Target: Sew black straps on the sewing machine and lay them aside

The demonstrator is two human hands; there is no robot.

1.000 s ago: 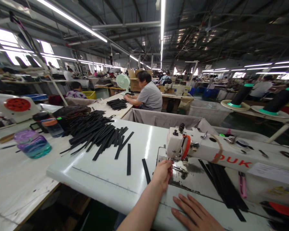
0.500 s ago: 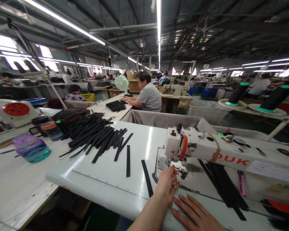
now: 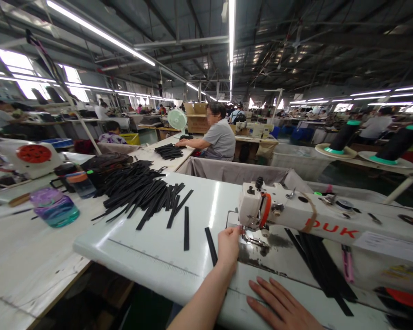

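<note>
Ceiling tubes point(image 3: 231, 34) bright, roof point(image 3: 347, 39) dim; glare on white tabletop point(image 3: 158, 238); frame edges stretched.

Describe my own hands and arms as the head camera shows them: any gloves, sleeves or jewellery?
Both are bare human hands, without gloves. The left hand has no visible ring, and its forearm shows no sleeve, watch or bracelet. The right hand shows no ring either; the picture's edge cuts off its forearm, so any sleeve there cannot be seen.

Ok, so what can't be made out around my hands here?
In the head view:
Anything the bare left hand may hold: its fingers hide it.
Near end of the flat black strip beside it: behind that hand's wrist.
Wrist of the bare right hand: cut off by the bottom edge.
</note>
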